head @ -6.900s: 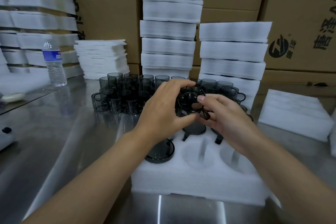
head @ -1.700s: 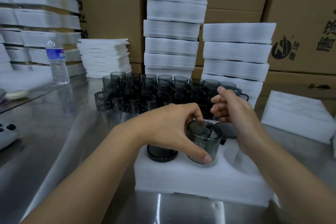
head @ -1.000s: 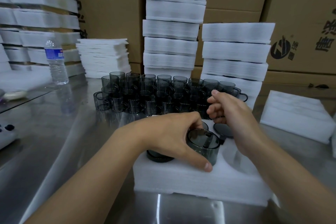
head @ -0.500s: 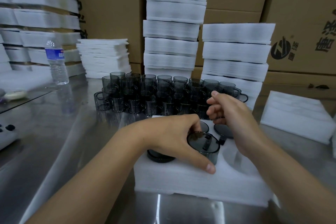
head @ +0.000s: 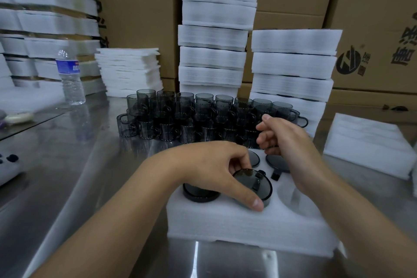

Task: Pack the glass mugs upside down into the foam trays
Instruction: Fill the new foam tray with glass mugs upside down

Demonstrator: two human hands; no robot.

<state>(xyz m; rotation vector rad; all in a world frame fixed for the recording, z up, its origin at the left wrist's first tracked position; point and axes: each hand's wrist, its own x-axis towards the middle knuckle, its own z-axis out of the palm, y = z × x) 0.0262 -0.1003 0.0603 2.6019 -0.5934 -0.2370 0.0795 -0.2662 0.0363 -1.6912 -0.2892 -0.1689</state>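
Glass mugs: four counted base-up in the foam tray, two in its near row and two in its far row. One pocket at the tray's near right stands open. The left hand grips the near-middle mug from above, thumb on the near wall and fingers curled over the base. This mug sits higher than its neighbour. The right hand hovers over the tray's far right, fingers curled in, nothing seen in it. Behind the tray, loose mugs stand upright, too crowded to count. Further behind are two stacks of foam; far left of the tray, one water bottle
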